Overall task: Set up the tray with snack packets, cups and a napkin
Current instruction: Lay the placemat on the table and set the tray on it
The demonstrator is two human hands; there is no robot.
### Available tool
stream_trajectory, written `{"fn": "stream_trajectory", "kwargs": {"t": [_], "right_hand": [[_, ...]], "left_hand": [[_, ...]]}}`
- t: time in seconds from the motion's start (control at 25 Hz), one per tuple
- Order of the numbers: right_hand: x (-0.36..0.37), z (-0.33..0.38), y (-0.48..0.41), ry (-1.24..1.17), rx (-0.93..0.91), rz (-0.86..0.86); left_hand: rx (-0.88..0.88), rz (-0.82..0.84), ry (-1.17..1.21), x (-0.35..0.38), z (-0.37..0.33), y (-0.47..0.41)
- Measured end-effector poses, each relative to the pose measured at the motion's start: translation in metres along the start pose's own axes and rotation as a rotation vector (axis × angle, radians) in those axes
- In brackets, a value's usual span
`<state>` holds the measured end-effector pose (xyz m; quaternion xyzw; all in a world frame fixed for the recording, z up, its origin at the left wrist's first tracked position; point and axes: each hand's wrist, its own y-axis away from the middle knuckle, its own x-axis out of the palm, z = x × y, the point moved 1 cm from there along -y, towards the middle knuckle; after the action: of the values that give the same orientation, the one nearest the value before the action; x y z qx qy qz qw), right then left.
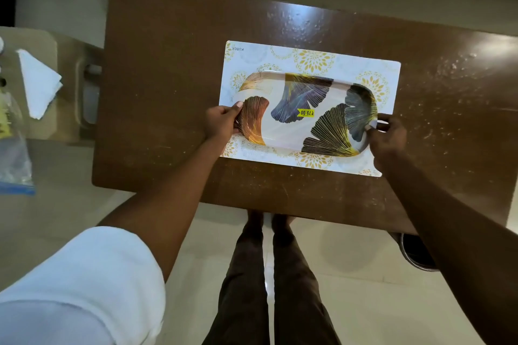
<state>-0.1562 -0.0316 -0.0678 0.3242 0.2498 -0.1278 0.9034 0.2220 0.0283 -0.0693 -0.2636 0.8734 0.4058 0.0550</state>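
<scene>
Tray [283, 131] with leaf pictures sits between your hands, on white mat [308, 60], on brown table [168, 78]. Your left hand [221, 122] pinches tray's left end. Your right hand [388, 134] pinches right end. Yellow sticker [306, 112] in tray middle. Napkin [39, 82] far off, past left hand.

Glossy tray [283, 123]; scuffed, shiny wooden table [168, 64]

Both hands (left hand [221, 123], right hand [388, 134]) reach forward, fingers pinched closed.
</scene>
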Motion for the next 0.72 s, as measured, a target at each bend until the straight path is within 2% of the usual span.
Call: {"fn": "stream_trajectory", "kwargs": {"t": [0.24, 0.72], "right_hand": [[-0.010, -0.008, -0.002, 0.009, 0.020, -0.012], [-0.009, 0.003, -0.010, 0.012, -0.053, 0.014]], "left_hand": [[0.026, 0.018, -0.041, 0.013, -0.004, 0.004], [0.046, -0.018, -0.090, 0.017, -0.004, -0.005]]}}
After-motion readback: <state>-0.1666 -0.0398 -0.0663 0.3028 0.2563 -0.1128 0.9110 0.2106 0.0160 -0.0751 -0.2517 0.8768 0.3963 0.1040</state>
